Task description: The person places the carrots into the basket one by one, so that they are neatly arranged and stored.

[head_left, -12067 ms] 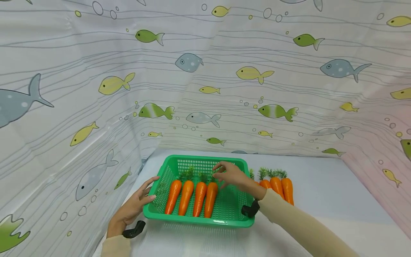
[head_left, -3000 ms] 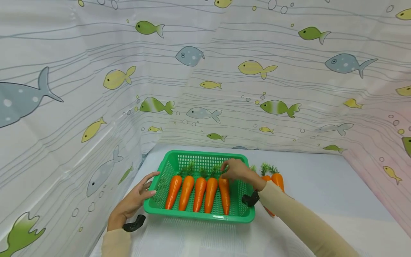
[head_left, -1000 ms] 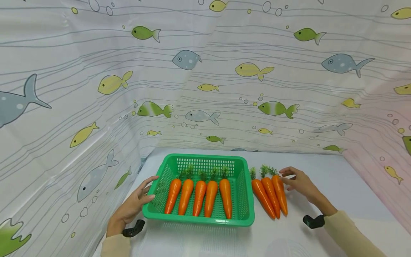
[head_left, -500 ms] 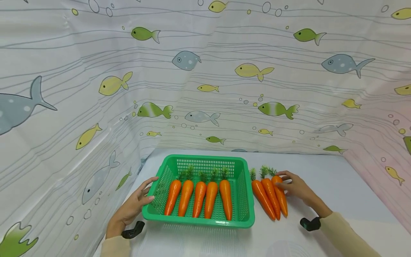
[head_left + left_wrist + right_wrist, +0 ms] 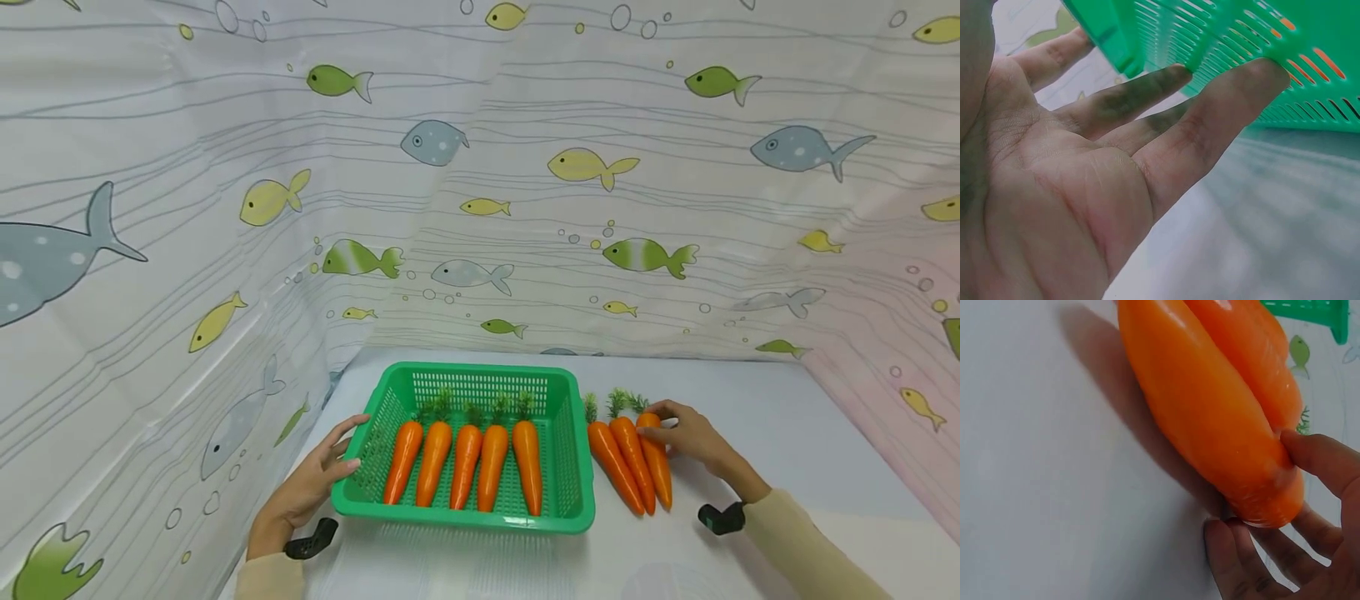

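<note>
My left hand [image 5: 303, 483] rests against the left side of a green plastic basket [image 5: 465, 518], its fingers fairly straight and touching the slotted wall, as the left wrist view shows. Several orange carrots [image 5: 467, 467] with green tops lie side by side in that basket. Right of it, three more carrots lie on the white table. My right hand [image 5: 690, 435] holds the thick top end of the rightmost carrot [image 5: 657, 467]; in the right wrist view, thumb and fingers stand on either side of this carrot [image 5: 1204, 406], beside a neighbouring carrot [image 5: 1254, 356].
A white table [image 5: 757, 433] carries everything. Fish-patterned sheets [image 5: 525, 242] rise behind it and along both sides. The basket's right rim stands close to the nearest loose carrot [image 5: 615, 467].
A fifth carrot has come into the basket, left there by my right hand. That hand then moved right to the loose carrots and closed on the rightmost one. The left hand stayed.
</note>
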Tool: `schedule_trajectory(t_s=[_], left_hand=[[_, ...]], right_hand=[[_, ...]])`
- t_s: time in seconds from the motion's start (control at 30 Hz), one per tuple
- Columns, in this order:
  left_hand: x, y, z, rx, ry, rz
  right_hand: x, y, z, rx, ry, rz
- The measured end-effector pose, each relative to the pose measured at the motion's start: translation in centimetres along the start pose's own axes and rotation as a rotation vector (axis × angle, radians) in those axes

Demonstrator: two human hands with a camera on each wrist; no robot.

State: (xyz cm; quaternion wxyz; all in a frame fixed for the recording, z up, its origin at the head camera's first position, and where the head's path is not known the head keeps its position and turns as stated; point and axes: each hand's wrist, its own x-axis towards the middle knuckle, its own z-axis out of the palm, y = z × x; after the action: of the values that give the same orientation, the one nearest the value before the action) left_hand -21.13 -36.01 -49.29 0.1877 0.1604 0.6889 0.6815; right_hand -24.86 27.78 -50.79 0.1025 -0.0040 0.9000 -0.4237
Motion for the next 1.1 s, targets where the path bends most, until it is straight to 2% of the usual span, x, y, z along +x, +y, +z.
schedule_trajectory(t_s=[0.13, 0.57, 0.77, 0.93, 1.1], left_hand=[[0.0, -0.2, -0.1, -0.002, -0.010, 0.005], [0.0, -0.1, 0.3, -0.006, 0.000, -0.002], [0.2, 0.0, 0.1, -0.001, 0.006, 0.004], [0.0, 0.0, 0.1, 0.011, 0.017, 0.000], [0.1, 0.0, 0.0, 0.021, -0.011, 0.032]], right_hand=[[-0.2, 0.2, -0.1, -0.013, 0.019, 0.018], [-1.1, -0.5, -0.5, -0.049, -0.010, 0.003], [-1.4, -1.1, -0.9, -0.054, 0.043, -0.027], [-1.8, -1.8, -1.2, -0.015, 0.069, -0.046], [-1.9, -2.5, -2.1, 0.012, 0.098, -0.054]])
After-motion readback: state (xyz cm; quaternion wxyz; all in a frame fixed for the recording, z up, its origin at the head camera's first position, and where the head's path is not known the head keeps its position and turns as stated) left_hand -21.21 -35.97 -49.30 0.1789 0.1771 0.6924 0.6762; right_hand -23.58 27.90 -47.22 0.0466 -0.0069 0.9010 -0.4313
